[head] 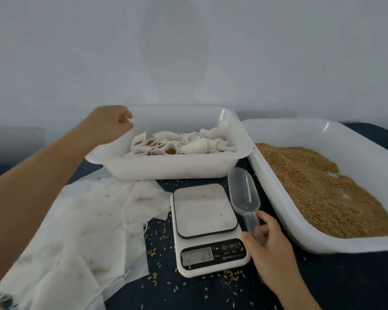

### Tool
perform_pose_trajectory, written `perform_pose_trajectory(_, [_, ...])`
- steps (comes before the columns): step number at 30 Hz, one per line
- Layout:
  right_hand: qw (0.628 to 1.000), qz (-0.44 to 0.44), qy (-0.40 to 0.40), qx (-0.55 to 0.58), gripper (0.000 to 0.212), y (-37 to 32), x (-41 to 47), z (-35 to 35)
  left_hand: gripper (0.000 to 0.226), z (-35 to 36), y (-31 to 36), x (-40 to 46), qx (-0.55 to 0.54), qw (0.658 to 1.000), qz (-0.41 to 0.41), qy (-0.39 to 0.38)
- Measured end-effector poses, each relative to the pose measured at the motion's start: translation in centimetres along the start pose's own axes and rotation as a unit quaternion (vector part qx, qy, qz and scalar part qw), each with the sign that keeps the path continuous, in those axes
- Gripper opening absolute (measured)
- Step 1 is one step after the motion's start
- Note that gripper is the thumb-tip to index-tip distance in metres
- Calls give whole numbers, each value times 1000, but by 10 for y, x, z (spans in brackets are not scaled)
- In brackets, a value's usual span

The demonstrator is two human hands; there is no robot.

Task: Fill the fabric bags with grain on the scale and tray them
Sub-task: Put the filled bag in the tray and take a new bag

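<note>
Scoop (pixel 244 193) long axis away from viewer, bowl forward, right hand (pixel 270 249) gripping handle, left hand (pixel 112 124) curled over tray (pixel 166 168) rim

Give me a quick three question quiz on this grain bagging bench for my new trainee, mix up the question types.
1. True or false: a bag lies on the scale platform.
2. What does the right hand hold? A) a filled bag B) the clear scoop C) a spoon
3. Where is the left hand?

Key: 1. False, the platform holds only stray grains. 2. B, and the scoop looks empty. 3. At the rim of the tray of filled bags, fingers curled.
</note>
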State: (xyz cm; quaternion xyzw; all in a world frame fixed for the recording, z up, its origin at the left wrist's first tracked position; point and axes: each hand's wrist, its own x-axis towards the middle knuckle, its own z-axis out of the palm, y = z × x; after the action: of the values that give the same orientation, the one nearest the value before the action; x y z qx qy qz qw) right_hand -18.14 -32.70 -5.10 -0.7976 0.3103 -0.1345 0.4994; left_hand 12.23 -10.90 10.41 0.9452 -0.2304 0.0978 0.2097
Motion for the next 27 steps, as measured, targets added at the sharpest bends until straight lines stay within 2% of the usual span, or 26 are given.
perform_pose_trajectory(2, [1000, -10, 4, -4, 60, 0, 1, 0, 21, -8, 5, -36, -40, 997, 38, 45])
perform_pose_trajectory(4, [1000, -15, 10, 0, 60, 1, 2, 0, 19, -5, 4, -76, -30, 995, 81, 43])
perform_pose_trajectory(7, [1000, -22, 19, -7, 58, 2, 4, 0, 29, 21, -7, -128, 21, 996, 91, -13])
perform_pose_trajectory(11, [999, -39, 13, -34, 53, 2, 4, 2, 49, 58, -21, -167, 118, 984, 38, -131])
perform_pose_trajectory(14, [998, -52, 26, -36, 53, 4, 3, 2, 51, 70, -27, -181, 143, 972, 50, -180])
perform_pose_trajectory(19, [998, -46, 41, -25, 56, 7, 6, -1, 57, 58, -33, -192, 131, 973, 56, -181])
perform_pose_trajectory(23, [994, -63, 48, -69, 55, 7, 7, 0, 49, 44, -39, -192, 136, 962, 57, -229])
perform_pose_trajectory(27, [983, -96, 73, -139, 57, 5, 4, -1, 37, 37, -44, -190, 49, 973, 26, -222])
